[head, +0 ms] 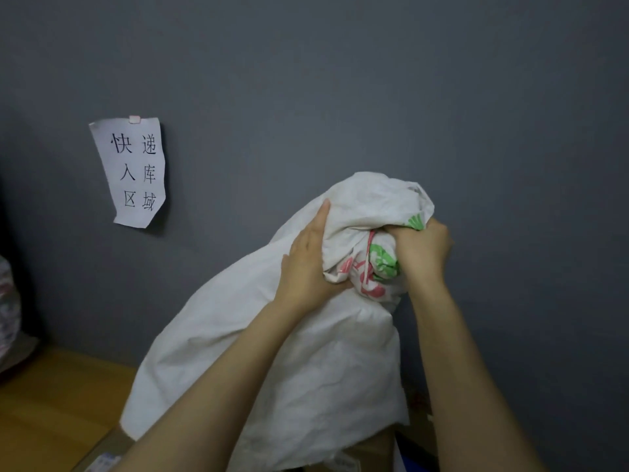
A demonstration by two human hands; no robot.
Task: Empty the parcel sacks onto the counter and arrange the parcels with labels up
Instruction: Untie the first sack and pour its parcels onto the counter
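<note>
A white woven sack [272,362] with pink and green print hangs upside down over the wooden counter [51,396]. Its bottom end is bunched at the top. My left hand [308,267] grips the bunched cloth from the left, thumb under it. On the right, my right hand [423,248] is clenched round the printed fold. The sack's open mouth drapes over cardboard parcels [367,454] at the lower edge of the view. A brown parcel with a small label [102,454] lies at the bottom left. What is inside the sack is hidden.
A grey wall stands right behind the counter, with a paper sign [131,172] taped to it at the left. Another patterned sack [8,311] sits at the far left edge on the counter.
</note>
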